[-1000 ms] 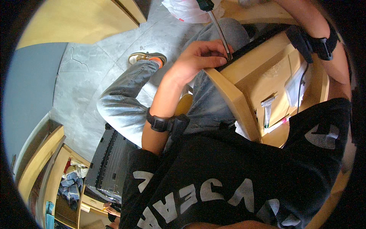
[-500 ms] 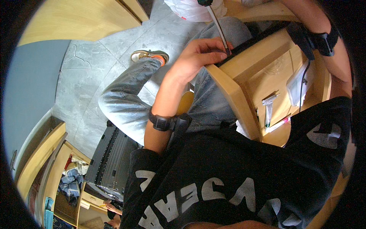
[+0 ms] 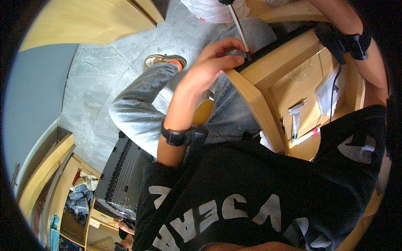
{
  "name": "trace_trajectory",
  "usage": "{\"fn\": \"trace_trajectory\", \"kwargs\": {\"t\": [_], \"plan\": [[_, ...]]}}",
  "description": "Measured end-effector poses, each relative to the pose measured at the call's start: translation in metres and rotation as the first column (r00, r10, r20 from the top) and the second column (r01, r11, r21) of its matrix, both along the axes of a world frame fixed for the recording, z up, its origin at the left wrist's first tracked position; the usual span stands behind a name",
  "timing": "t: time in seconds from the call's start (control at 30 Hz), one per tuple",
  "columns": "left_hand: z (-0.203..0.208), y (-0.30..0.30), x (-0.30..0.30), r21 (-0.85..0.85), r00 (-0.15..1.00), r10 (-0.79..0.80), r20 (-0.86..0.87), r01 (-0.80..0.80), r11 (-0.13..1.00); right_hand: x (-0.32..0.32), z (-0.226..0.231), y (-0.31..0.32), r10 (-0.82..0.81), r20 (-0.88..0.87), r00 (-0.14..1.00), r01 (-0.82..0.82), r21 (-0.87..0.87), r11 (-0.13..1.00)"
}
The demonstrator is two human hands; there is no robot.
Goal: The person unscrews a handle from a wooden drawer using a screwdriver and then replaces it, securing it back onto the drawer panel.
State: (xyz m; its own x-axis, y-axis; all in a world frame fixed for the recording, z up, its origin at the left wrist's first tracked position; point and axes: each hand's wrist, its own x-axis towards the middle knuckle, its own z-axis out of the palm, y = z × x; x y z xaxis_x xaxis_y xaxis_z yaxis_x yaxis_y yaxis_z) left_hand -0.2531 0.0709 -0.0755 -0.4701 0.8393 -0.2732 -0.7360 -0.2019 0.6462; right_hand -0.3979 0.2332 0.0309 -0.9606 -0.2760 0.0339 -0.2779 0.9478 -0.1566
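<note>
A wooden drawer point(image 3: 255, 98) lies tilted across my lap, with a dark rail point(image 3: 274, 46) along its far side. My left hand point(image 3: 213, 60) curls round the rail's near-left end, thumb toward me and fingers on the far side. Between thumb and fingers, a screwdriver point(image 3: 238, 27) points down, its metal tip on the rail. Its dark green handle is cut off by the top edge. My right forearm point(image 3: 347, 25) reaches up past the drawer's right end; the right hand lies beyond the top edge, so its grip is hidden.
Inside the drawer are a tube point(image 3: 295, 119), a pink-and-white pen point(image 3: 310, 134) and a clear plastic case point(image 3: 328, 96). A black suitcase point(image 3: 121, 180) stands at lower left, near open shelves with clothes point(image 3: 79, 196). A wire hanger point(image 3: 86, 67) lies on the grey floor; a white bag point(image 3: 213, 10) is ahead.
My left thumb has drawn back slightly from the screwdriver tip, widening the gap between thumb and fingers. The screwdriver has shifted very little and the drawer stays in place.
</note>
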Motion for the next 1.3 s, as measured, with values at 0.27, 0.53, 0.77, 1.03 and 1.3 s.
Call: {"fn": "trace_trajectory", "kwargs": {"t": [0.27, 0.53, 0.77, 1.03, 1.3], "plan": [[0.024, -0.015, 0.004, -0.206, 0.995, 0.024, 0.101, -0.003, 0.979, -0.002, 0.0, 0.001, 0.04, 0.012, 0.999, -0.04, 0.018, 0.999], [0.038, -0.009, 0.007, -0.317, 0.993, 0.11, 0.038, -0.093, 0.944, -0.004, 0.004, 0.003, 0.02, 0.032, 0.999, -0.019, -0.027, 0.999], [0.046, -0.012, 0.006, -0.321, 0.993, 0.117, 0.01, -0.108, 0.941, 0.002, 0.016, 0.005, 0.057, 0.098, 0.994, -0.047, -0.097, 0.994], [0.038, -0.011, 0.007, -0.322, 0.982, 0.178, 0.059, -0.15, 0.935, 0.002, 0.024, 0.006, 0.062, 0.18, 0.982, -0.044, -0.1, 0.994], [0.039, -0.007, 0.007, -0.223, 0.992, 0.115, -0.059, -0.125, 0.967, -0.015, -0.011, 0.012, 0.197, 0.202, 0.959, -0.133, -0.29, 0.948]]}}
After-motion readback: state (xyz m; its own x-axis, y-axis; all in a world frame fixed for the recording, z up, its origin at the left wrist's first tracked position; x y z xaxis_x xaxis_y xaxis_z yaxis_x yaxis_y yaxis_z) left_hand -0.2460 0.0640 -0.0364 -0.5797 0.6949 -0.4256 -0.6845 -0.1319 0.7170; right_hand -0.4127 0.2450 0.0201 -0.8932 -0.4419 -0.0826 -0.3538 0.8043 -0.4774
